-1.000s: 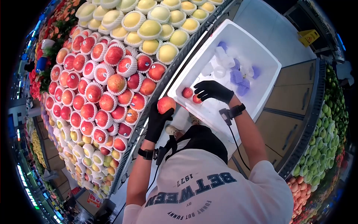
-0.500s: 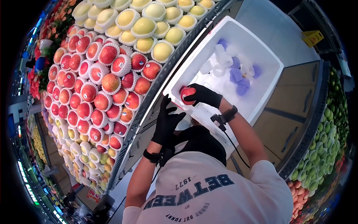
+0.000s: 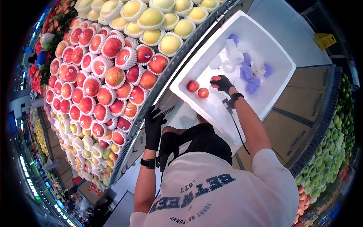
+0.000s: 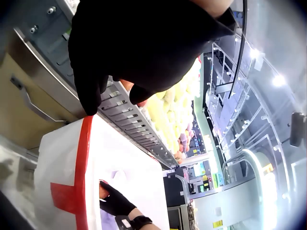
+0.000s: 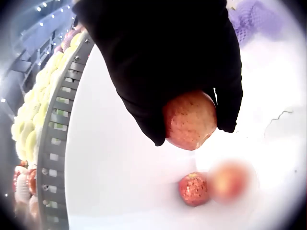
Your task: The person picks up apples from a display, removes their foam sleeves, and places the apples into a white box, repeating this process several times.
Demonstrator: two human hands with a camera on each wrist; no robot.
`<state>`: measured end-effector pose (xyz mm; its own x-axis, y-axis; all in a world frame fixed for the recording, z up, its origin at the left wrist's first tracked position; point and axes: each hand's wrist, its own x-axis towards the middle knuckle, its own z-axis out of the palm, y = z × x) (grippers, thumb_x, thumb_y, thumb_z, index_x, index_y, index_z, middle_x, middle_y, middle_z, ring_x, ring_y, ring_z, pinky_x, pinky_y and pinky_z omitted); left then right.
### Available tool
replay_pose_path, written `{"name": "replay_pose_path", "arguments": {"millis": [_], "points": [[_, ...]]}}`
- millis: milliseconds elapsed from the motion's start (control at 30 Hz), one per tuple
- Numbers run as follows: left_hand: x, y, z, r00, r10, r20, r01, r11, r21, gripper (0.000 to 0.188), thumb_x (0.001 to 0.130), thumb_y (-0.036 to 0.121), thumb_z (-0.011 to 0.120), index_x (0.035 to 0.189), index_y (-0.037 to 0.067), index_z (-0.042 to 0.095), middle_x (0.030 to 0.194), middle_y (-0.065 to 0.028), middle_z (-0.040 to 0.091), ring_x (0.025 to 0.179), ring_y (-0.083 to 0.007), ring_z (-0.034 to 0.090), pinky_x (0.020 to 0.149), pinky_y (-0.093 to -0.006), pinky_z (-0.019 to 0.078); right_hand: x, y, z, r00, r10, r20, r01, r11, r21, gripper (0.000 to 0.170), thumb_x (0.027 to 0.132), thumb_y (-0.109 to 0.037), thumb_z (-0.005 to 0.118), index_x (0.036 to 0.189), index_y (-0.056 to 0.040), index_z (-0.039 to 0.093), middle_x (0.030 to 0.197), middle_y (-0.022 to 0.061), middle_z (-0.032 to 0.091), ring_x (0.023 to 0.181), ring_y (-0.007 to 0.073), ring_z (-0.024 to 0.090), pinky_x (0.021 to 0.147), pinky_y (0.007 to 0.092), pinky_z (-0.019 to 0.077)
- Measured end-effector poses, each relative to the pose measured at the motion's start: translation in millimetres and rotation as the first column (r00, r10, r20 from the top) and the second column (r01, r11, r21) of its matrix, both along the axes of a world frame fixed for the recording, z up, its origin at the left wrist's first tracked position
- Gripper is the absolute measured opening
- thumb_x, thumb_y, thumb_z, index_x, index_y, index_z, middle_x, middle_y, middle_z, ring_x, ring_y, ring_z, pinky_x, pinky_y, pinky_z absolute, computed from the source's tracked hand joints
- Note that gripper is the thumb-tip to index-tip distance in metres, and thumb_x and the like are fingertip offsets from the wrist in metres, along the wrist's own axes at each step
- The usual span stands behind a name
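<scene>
My black-gloved right hand [image 3: 224, 84] holds a red apple [image 5: 190, 120] inside the white foam box [image 3: 280, 89], thumb and fingers on opposite sides of it. Two more red apples, one [image 3: 192, 86] close beside the other [image 3: 203, 93], lie on the box floor by its near left end. The left hand [image 3: 153, 128], also gloved, is empty with its fingers spread loosely. It hovers near the edge of the fruit display, left of the box; in the left wrist view it covers the upper middle.
Purple foam nets [image 3: 252, 84] and clear plastic pieces [image 3: 229, 66] lie in the box's far part. On the left, a display rail [image 3: 166, 72] borders netted red apples [image 3: 91, 87] and yellow fruit [image 3: 151, 19]. Cabinets [image 3: 297, 94] stand right; a yellow floor sign [image 3: 325, 41] is beyond.
The left hand held an apple one second ago, then was empty, and has drawn back toward the display. The right hand has carried an apple from the box's near left end toward its middle.
</scene>
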<state>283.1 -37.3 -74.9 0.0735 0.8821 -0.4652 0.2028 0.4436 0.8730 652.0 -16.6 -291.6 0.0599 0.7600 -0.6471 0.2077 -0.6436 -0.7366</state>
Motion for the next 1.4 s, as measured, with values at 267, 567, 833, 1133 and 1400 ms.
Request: {"name": "replay_pose_path", "arguments": {"millis": [267, 567, 833, 1133, 1400], "points": [[-16.7, -14.6, 0.7, 0.999, 0.039, -0.032, -0.042, 0.996, -0.079, 0.049, 0.087, 0.010, 0.059, 0.131, 0.003, 0.040, 0.115, -0.0141, 0.055, 0.092, -0.0223, 0.062, 0.074, -0.0322, 0.0537, -34.7, 39.4, -71.7, 0.971, -0.236, 0.050, 0.239, 0.968, -0.074, 0.052, 0.059, -0.044, 0.081, 0.087, -0.0018, 0.067, 0.068, 0.0066, 0.063, 0.050, 0.0162, 0.056, 0.046, 0.0287, 0.0472], [-29.9, -27.8, -1.1, 0.990, 0.134, -0.052, -0.140, 0.979, -0.150, 0.044, 0.089, 0.013, 0.057, 0.129, 0.003, 0.042, 0.116, -0.0129, 0.056, 0.095, -0.0216, 0.061, 0.076, -0.0322, 0.0533, -49.8, 73.7, -137.8, 0.881, -0.468, -0.071, 0.443, 0.868, -0.224, 0.052, 0.064, -0.037, 0.081, 0.095, 0.0006, 0.064, 0.077, 0.0071, 0.062, 0.063, 0.0176, 0.062, 0.052, 0.0288, 0.0526], [-33.4, -24.1, 1.6, 0.983, 0.178, -0.034, -0.181, 0.972, -0.149, 0.041, 0.090, 0.015, 0.056, 0.127, 0.003, 0.044, 0.114, -0.0114, 0.056, 0.096, -0.0220, 0.060, 0.077, -0.0320, 0.0526, -49.3, 70.9, -151.5, 0.978, -0.204, 0.049, 0.210, 0.960, -0.183, 0.040, 0.075, -0.031, 0.076, 0.085, 0.0049, 0.063, 0.066, 0.0077, 0.059, 0.054, 0.0159, 0.060, 0.049, 0.0280, 0.0515], [-19.9, -17.9, 3.8, 0.991, 0.132, 0.024, -0.127, 0.980, -0.151, 0.040, 0.090, 0.017, 0.057, 0.125, 0.002, 0.046, 0.114, -0.0112, 0.057, 0.097, -0.0225, 0.061, 0.077, -0.0324, 0.0530, -31.8, 54.3, -126.3, 0.986, -0.096, 0.139, 0.117, 0.982, -0.147, 0.042, 0.071, -0.032, 0.076, 0.100, -0.0041, 0.064, 0.070, 0.0103, 0.060, 0.062, 0.0221, 0.060, 0.057, 0.0344, 0.0517], [-9.1, -8.1, 10.5, 0.997, 0.062, 0.039, -0.056, 0.990, -0.127, 0.037, 0.092, 0.017, 0.054, 0.124, 0.001, 0.048, 0.112, -0.0119, 0.059, 0.095, -0.0213, 0.062, 0.078, -0.0321, 0.0528, 30.0, -5.9, -151.6, 0.705, 0.321, 0.633, -0.553, 0.808, 0.206, 0.038, 0.073, -0.024, 0.070, 0.107, -0.0095, 0.063, 0.090, 0.0104, 0.068, 0.076, 0.0235, 0.065, 0.069, 0.0380, 0.0534]]}}
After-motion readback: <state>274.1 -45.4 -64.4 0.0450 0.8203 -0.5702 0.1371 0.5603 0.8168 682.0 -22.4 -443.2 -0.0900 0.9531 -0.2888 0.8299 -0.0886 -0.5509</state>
